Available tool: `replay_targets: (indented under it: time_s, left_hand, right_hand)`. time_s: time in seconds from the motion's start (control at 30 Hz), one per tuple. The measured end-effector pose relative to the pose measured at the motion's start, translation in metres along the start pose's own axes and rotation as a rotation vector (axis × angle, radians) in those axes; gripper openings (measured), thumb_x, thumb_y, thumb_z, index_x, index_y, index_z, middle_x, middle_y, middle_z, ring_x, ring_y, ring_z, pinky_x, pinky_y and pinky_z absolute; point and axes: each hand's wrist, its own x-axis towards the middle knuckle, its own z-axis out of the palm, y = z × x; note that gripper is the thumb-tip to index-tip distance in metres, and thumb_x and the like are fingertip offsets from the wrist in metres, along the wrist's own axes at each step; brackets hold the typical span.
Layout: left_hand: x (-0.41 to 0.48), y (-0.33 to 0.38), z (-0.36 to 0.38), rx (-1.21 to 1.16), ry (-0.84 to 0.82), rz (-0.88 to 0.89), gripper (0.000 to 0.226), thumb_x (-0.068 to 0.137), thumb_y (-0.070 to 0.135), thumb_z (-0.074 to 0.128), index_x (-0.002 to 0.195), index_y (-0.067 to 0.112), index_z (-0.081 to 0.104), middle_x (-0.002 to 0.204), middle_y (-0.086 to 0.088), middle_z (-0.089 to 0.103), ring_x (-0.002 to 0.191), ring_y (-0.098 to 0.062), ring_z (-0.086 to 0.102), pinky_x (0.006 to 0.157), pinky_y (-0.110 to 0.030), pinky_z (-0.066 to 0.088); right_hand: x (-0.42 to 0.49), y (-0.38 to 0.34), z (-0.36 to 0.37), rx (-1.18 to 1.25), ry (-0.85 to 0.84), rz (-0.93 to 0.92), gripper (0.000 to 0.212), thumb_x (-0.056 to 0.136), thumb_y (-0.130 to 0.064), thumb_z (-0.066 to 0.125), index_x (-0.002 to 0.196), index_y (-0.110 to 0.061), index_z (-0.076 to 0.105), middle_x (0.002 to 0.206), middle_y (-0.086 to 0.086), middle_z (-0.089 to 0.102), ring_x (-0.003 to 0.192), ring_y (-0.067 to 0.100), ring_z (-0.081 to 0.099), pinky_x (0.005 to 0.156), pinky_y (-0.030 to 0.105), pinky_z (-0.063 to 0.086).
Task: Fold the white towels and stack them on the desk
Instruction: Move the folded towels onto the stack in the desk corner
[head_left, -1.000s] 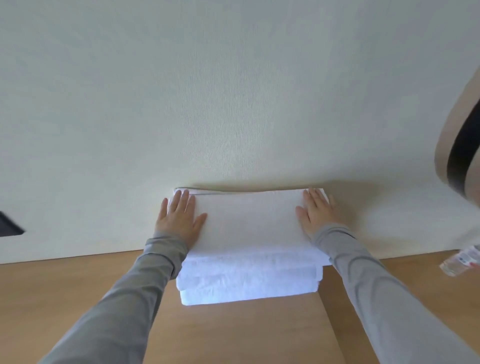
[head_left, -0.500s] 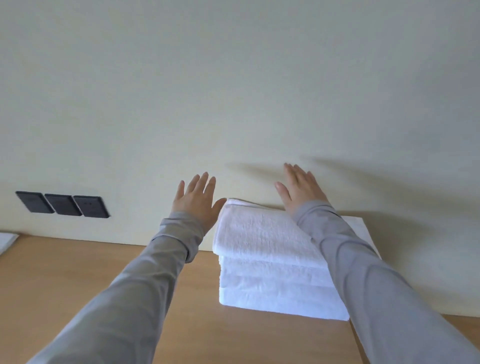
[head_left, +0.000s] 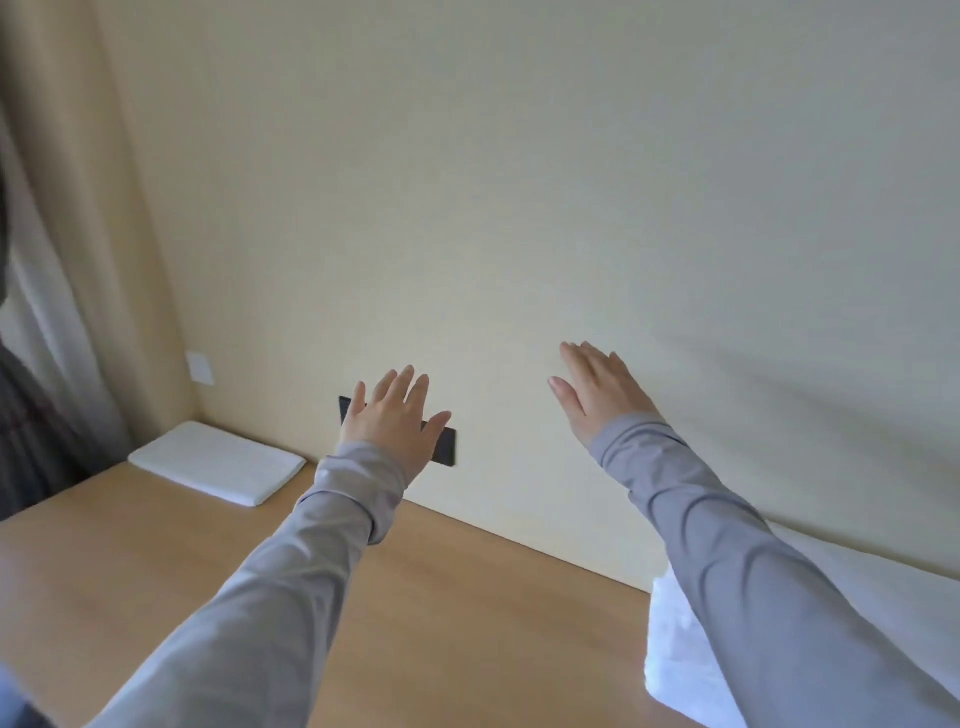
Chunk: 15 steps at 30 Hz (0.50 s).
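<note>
The stack of folded white towels (head_left: 675, 654) sits on the wooden desk (head_left: 467, 597) at the lower right, partly hidden behind my right sleeve. My left hand (head_left: 392, 418) hovers in the air with fingers straight and spread, holding nothing, in front of the wall. Up and to the right, my right hand (head_left: 597, 387) is also raised with straight fingers and holds nothing. Both hands are off the stack. A single folded white towel (head_left: 215, 462) lies flat in the desk's far left corner.
The cream wall (head_left: 519, 208) runs along the back of the desk. Dark wall sockets (head_left: 447, 449) sit behind my left hand, and a white switch plate (head_left: 200, 368) is near the corner. Beige curtains (head_left: 62, 260) hang at the left.
Both hands have lifted off the towel stack and now hover in the air. The view has swung left, so the stack sits at the lower right and the corner towel has come into sight.
</note>
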Motion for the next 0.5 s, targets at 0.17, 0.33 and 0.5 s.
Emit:
replay_targets:
  time_s: [0.17,0.33,0.5]
  left_hand:
    - [-0.026,-0.129,-0.030,0.060,0.039,-0.092,0.061,0.099,0.051,0.018,0.151,0.020,0.012,0.160,0.004,0.006,0.147,-0.014,0.004,0.119,-0.041,0.003]
    - [-0.055,-0.243,-0.050,0.165,0.007,-0.168,0.061,0.099,0.051,0.017,0.151,0.021,0.010,0.160,0.005,0.006,0.147,-0.014,0.003,0.119,-0.042,0.002]
    - [-0.069,-0.329,-0.063,0.161,0.042,-0.260,0.057,0.099,0.047,0.023,0.149,0.019,0.018,0.158,0.005,0.013,0.146,-0.013,0.007,0.119,-0.044,0.005]
  right_hand:
    - [0.039,-0.138,0.016,0.075,0.041,-0.117,0.048,0.101,-0.031,0.027,0.143,-0.007,0.027,0.150,0.008,0.032,0.141,0.021,0.023,0.116,0.036,0.011]
    - [0.073,-0.257,0.040,0.196,0.056,-0.205,0.048,0.101,-0.031,0.029,0.143,-0.008,0.029,0.151,0.007,0.033,0.142,0.019,0.022,0.116,0.035,0.011]
    - [0.102,-0.329,0.064,0.216,0.032,-0.240,0.048,0.101,-0.031,0.030,0.143,-0.008,0.030,0.150,0.008,0.034,0.142,0.020,0.023,0.115,0.036,0.011]
